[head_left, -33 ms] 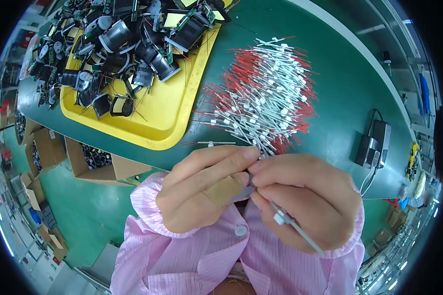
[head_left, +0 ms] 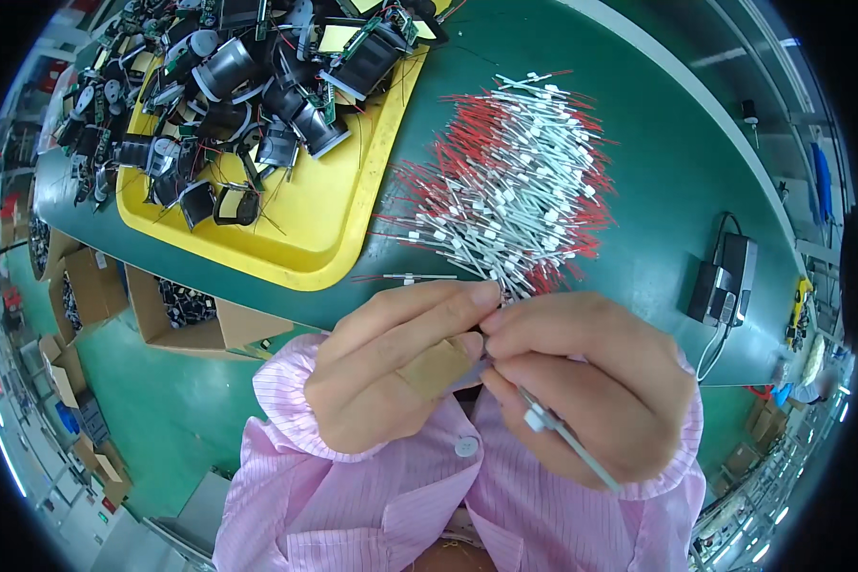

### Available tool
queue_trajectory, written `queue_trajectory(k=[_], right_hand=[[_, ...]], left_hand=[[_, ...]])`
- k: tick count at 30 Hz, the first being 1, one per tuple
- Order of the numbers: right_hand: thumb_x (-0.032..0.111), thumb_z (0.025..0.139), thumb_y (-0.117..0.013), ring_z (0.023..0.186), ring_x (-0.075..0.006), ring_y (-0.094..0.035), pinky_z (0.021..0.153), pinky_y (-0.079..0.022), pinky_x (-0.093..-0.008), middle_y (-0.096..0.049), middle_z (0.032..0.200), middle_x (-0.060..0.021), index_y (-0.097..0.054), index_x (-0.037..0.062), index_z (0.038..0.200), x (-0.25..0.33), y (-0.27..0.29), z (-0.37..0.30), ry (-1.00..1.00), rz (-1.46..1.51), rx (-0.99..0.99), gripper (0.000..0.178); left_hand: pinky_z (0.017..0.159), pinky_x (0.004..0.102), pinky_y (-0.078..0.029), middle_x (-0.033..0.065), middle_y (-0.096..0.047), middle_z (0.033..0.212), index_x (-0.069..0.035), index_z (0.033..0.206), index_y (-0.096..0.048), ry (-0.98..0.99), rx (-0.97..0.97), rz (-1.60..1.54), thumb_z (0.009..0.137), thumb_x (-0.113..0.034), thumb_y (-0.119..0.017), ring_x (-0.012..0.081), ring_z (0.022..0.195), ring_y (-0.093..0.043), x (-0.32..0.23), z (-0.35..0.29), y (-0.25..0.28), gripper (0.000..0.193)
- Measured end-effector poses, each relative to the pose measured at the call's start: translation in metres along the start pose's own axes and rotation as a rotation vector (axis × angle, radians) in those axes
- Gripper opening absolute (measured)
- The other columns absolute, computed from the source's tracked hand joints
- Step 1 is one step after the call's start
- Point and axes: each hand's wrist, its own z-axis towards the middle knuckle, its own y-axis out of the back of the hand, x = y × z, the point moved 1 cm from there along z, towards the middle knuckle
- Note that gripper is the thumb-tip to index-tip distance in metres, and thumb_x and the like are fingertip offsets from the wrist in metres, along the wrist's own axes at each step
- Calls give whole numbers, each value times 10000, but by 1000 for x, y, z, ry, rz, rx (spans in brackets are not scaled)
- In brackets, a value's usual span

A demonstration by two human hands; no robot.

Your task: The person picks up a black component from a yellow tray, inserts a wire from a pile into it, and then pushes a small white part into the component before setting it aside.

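Note:
My left hand (head_left: 391, 372) and my right hand (head_left: 591, 381) meet fingertip to fingertip at the near edge of the green table (head_left: 677, 162). Both pinch one thin white-sleeved wire (head_left: 567, 439). It runs from the fingertips down through my right palm and sticks out below it. A tan plaster wraps my left thumb. Just beyond my fingers lies a big pile of white-sleeved wires with red ends (head_left: 515, 191). One loose wire (head_left: 419, 278) lies apart, left of the pile.
A yellow tray (head_left: 324, 238) at the far left holds several black coil parts with circuit boards (head_left: 248, 86). A black adapter with a cable (head_left: 725, 276) sits at the right. Open cardboard boxes (head_left: 95, 286) stand on the floor below the table.

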Motion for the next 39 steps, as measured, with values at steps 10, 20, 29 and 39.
queue_trajectory(k=[10,20,29,39], right_hand=[[-16,657,-743,515,-163,-560,463,-450,-275,-589,735,-87,-674,-26,884,5,12,1,-153,96,67,237],[13,611,-754,460,-168,-492,398,-370,-294,-515,633,-45,-658,-21,825,-6,9,-6,-111,-246,115,237],[33,581,-723,518,-198,-470,434,-368,-323,-453,641,-52,-640,-10,826,-8,5,-1,-128,-255,104,263],[42,597,-706,516,-212,-413,442,-327,-333,-404,632,-48,-618,-4,806,-34,-3,-8,-1,-101,152,232]], left_hand=[[755,396,-505,216,-599,1128,26,999,-598,-24,69,-14,630,-15,-750,355,917,-582,11,-7,6,401],[770,369,-474,151,-572,1062,0,1019,-639,140,87,153,614,-40,-775,309,898,-557,5,0,9,429],[594,267,-499,136,-604,1005,13,991,-650,219,48,-38,617,0,-794,209,792,-626,3,-2,4,401],[669,284,-494,187,-661,916,110,991,-630,511,28,-547,679,83,-733,222,775,-637,13,-14,0,329]])
